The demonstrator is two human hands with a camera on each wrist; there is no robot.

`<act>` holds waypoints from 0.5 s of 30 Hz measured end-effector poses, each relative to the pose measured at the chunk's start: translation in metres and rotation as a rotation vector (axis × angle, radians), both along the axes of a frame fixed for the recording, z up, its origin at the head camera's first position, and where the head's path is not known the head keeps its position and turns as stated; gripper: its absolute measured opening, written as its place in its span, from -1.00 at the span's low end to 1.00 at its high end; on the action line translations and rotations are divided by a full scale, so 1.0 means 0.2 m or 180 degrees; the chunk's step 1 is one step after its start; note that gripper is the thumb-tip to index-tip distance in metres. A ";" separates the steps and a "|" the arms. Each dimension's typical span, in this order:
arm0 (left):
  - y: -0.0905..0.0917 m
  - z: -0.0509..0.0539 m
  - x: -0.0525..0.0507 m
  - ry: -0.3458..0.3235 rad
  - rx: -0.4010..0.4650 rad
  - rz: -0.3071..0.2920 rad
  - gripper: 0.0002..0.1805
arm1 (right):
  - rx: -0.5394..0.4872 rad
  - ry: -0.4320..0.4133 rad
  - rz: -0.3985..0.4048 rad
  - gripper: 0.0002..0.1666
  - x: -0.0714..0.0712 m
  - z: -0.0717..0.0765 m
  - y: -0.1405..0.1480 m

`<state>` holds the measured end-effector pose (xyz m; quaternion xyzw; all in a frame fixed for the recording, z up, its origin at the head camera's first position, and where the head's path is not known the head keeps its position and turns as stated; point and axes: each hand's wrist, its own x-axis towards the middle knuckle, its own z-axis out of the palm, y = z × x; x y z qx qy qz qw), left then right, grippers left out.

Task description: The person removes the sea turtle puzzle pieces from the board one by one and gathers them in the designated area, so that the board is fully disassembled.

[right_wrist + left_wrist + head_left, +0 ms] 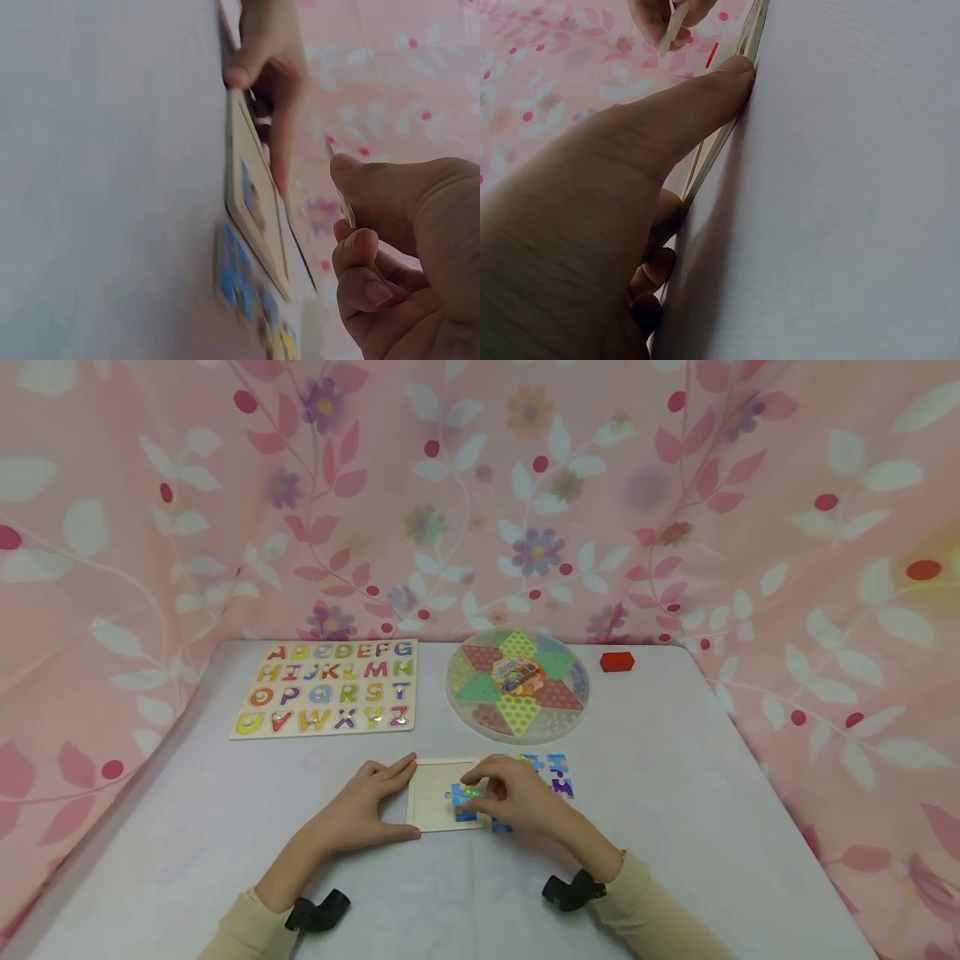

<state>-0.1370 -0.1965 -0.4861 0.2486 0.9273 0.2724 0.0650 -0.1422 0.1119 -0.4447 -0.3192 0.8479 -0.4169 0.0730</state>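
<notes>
My right hand pinches a jigsaw piece between thumb and fingertips, raised above a shallow wooden puzzle tray. One blue jigsaw piece lies inside the tray, partly covered by the held one in the head view. My left hand spans the tray's left side, with the thumb at the near corner and the forefinger at the far corner. Other jigsaw pieces lie right of the tray, some hidden under my right hand.
An alphabet board lies at the back left of the white-covered table. Beside it is a round star-patterned game board. A small red block sits at the back right, before a pink floral curtain.
</notes>
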 end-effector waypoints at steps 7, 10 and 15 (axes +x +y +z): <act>0.00 0.01 0.01 0.0032 0.0017 0.0035 0.16 | -0.0098 0.0208 -0.0636 -0.64 0.08 -0.01 0.29; 0.00 0.01 0.00 0.0018 0.0033 0.0024 0.16 | -0.0145 0.0204 -0.0825 -0.67 0.15 -0.04 0.39; 0.00 -0.01 0.01 -0.0053 0.0018 0.0011 0.17 | -0.0155 -0.0058 -0.0849 -0.72 0.24 -0.13 0.47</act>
